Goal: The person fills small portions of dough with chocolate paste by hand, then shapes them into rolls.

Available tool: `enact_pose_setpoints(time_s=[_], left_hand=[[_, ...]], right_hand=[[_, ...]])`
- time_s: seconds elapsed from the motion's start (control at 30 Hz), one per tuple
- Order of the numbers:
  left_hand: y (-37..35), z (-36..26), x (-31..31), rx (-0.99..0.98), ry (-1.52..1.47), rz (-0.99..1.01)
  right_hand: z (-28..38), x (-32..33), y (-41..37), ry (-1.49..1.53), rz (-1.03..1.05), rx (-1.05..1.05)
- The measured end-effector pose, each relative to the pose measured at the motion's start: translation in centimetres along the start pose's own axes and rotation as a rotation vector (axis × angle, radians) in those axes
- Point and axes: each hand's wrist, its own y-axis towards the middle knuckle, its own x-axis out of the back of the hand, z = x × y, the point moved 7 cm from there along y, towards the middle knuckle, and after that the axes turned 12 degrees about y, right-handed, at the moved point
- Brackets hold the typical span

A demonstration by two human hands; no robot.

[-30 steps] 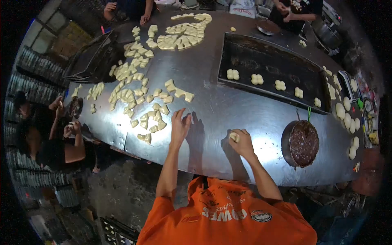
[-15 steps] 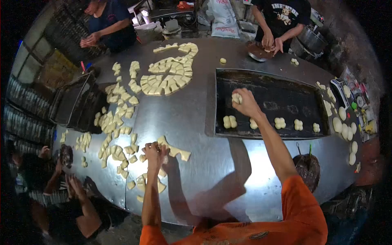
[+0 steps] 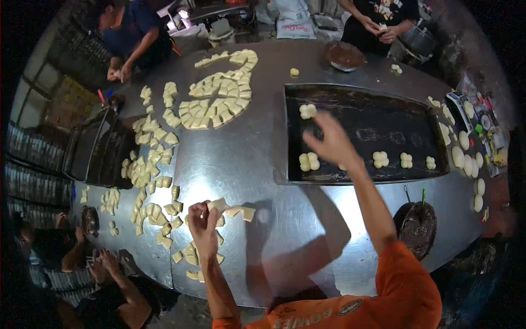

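Observation:
My left hand (image 3: 204, 222) pinches a flat dough piece (image 3: 218, 205) above the metal table, beside another strip of dough (image 3: 241, 212). Over the dark tray (image 3: 383, 129), my right hand (image 3: 330, 137) has its fingers spread and holds nothing. Just beyond its fingertips, a dough cluster (image 3: 308, 111) lies in the tray's upper left. Several more clusters form a row near the tray's front edge, among them one at the left (image 3: 309, 162) and one further right (image 3: 380, 159). My right forearm partly covers that row.
Many cut dough pieces (image 3: 222, 104) lie on the metal table (image 3: 230, 159). A bowl of brown filling (image 3: 345, 56) is at the back, another (image 3: 415, 227) at the front right. Dough balls (image 3: 467, 163) lie at the right. Co-workers' hands (image 3: 119, 72) are around the edges.
My right hand has let go of the dough cluster, now lying in the tray, and opened. My left hand has lifted a dough piece. A co-worker's hands have moved away from the bowl.

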Motion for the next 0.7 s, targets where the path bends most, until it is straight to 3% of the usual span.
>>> enact_pose_setpoints(time_s=[0.07,0.13,0.27,0.33,0.37,0.4,0.43,0.47,0.53,0.57,0.6,0.67,0.7], left_hand=[[-2.8,-2.8,-1.3,-0.065,-0.011,0.035],[-6.3,-5.3,-3.6,-0.037,-0.145,0.073],[-12.2,-7.0,-7.8,-0.108,-0.207,0.307],[-15.0,-7.6,-9.0,0.078,-0.518,0.309],[-16.1,-8.3,-8.9,0.073,-0.514,0.313],[-17.1,-7.8,-8.8,0.225,-0.597,0.281],[-18.3,-7.2,-8.8,0.379,-0.681,0.246],[-19.1,-7.2,-8.3,0.377,-0.683,0.248],[-20.8,-5.3,-7.2,0.616,-0.899,0.264],[-21.2,-4.5,-5.8,0.630,-0.903,0.201],[-21.1,-4.2,-5.1,0.583,-1.257,0.297],[-20.8,-5.8,-2.4,0.376,-0.960,0.005],[-20.6,-5.5,-3.0,0.376,-0.964,0.007]], right_hand=[[5.9,-0.9,-6.0,0.280,0.169,-0.018],[10.0,-2.4,-11.8,0.350,0.289,0.052],[15.9,-4.0,-19.1,0.537,0.213,0.057],[16.0,-4.5,-22.1,0.623,0.200,0.020],[15.5,-5.1,-23.5,0.585,0.247,0.045],[15.4,-5.5,-25.0,0.544,0.294,0.070],[15.5,-5.2,-26.3,0.653,0.309,-0.128],[15.3,-4.9,-27.3,0.651,0.308,-0.126],[13.5,-5.2,-30.0,0.693,0.462,-0.223],[13.5,-3.8,-30.6,0.569,0.381,-0.097],[12.4,-3.3,-31.7,0.571,0.381,-0.101],[7.6,-2.9,-34.1,0.279,0.397,-0.460],[8.1,-2.4,-34.3,0.274,0.395,-0.460]])
